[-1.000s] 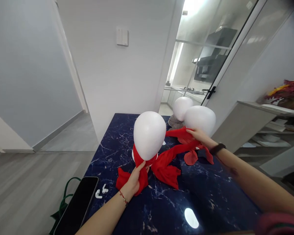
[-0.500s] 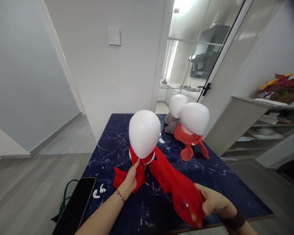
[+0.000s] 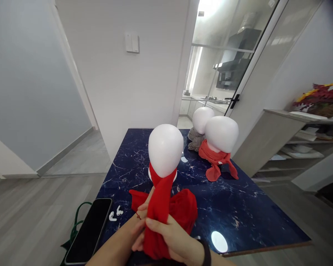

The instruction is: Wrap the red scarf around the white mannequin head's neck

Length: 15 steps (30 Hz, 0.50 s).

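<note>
broadly, a glass door (image 3: 222,48) rises at the back, beyond a dark blue, white-veined table (image 3: 252,210) that fills the lower middle. to the table's right stands a pale shelf unit (image 3: 291,140). a smooth white head form (image 3: 165,147) stands upright near the middle of the tabletop, with a second head form (image 3: 222,133) behind it to the right and a third head form (image 3: 202,120) further back, partly covered by the second. the red scarf (image 3: 159,199) goes around the neck of the front form; a long strip comes down toward the wearer, and more cloth lies bunched on either side of it. a coral scarf (image 3: 215,159) wraps the second form's neck, and a grey scarf (image 3: 195,140) lies around the third's base. the right hand (image 3: 174,236) is closed on the red strip, thumb in front. the left hand (image 3: 148,199) is just below the front form, partly hidden by the cloth; i cannot tell whether it grips anything. a phone (image 3: 90,231) lies at the left edge, two white earbuds (image 3: 119,211) just beside it.
</note>
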### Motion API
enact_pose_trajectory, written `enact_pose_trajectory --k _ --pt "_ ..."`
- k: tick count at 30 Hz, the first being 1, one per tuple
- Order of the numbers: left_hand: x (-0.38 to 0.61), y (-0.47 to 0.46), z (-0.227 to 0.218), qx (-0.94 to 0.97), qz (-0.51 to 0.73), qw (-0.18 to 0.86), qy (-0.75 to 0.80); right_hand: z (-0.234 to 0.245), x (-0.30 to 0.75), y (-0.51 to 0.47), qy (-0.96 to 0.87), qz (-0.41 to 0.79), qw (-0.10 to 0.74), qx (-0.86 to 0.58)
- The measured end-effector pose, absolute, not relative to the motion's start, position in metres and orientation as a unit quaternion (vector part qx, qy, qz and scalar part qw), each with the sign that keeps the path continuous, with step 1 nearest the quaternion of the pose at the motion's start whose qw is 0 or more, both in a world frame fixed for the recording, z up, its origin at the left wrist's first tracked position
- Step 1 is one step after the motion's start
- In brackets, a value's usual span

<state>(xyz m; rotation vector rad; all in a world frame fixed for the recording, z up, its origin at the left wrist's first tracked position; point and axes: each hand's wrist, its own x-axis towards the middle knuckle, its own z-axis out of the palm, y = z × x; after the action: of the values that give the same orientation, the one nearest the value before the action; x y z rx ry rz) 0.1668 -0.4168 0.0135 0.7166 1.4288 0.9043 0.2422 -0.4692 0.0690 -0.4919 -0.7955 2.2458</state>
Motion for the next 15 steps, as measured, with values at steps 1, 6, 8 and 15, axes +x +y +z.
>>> enact_pose_trajectory --k 1,6,8,15 --pt "0.165 -0.428 0.012 0.279 0.424 0.57 0.647 0.067 0.229 -0.465 -0.29 0.872 0.343 -0.193" --pt "0.167 -0.442 0.012 0.107 0.647 0.377 0.655 0.058 0.183 -0.441 -0.185 0.905 0.306 -0.231" --pt "0.168 -0.431 0.015 0.101 0.685 0.358 0.627 0.058 0.175 -0.433 -0.152 0.905 0.314 -0.243" --pt "0.174 -0.419 0.005 0.03 0.695 0.46 0.551 0.051 0.174 -0.425 -0.124 0.898 0.338 -0.255"
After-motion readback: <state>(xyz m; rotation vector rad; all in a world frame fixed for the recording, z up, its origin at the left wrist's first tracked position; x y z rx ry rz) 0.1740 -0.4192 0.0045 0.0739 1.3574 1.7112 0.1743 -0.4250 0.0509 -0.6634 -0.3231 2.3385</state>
